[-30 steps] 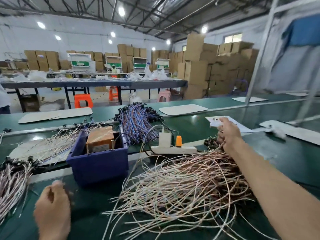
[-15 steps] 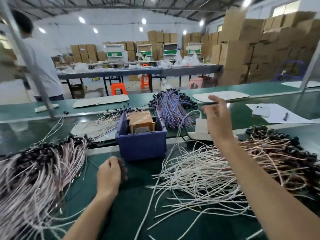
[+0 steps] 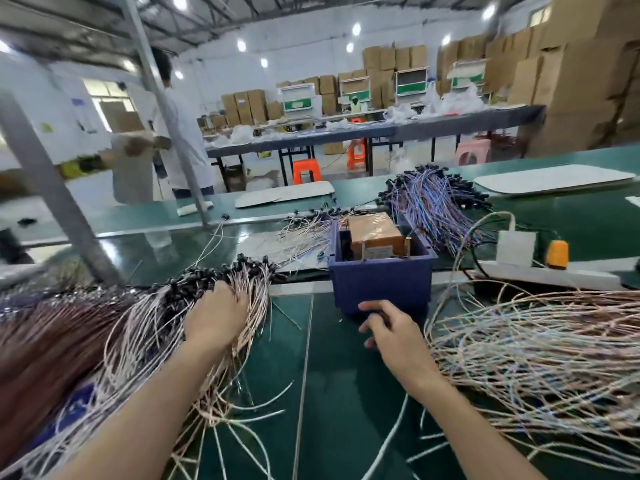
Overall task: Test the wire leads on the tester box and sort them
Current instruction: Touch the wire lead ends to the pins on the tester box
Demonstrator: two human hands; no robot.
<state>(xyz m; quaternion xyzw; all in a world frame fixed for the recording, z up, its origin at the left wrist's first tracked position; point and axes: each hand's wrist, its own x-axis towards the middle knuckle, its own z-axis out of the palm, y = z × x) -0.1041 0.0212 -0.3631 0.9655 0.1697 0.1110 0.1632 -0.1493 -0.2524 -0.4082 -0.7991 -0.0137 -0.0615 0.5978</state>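
1. Box [image 3: 381, 271], blue, stands mid-bench [image 3: 332, 393] with a brown tester [image 3: 375, 235] inside it.
2. Left hand [image 3: 216, 318], left of the box, lies on the left pile [image 3: 121, 334] of leads, fingers curled into the black-tipped ends; grip on any lead cannot be told.
3. Right hand [image 3: 391, 332], just before the box, is half open and holds nothing.
4. Right pile [image 3: 540, 358] of leads lies right of the box.

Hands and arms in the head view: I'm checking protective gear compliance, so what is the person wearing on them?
Nothing shows on either. The left hand and right hand are bare, with no gloves, rings or finger cots visible. Both forearms are uncovered to the bottom edge of the picture: no sleeves, watch, wrist strap or cable in sight.
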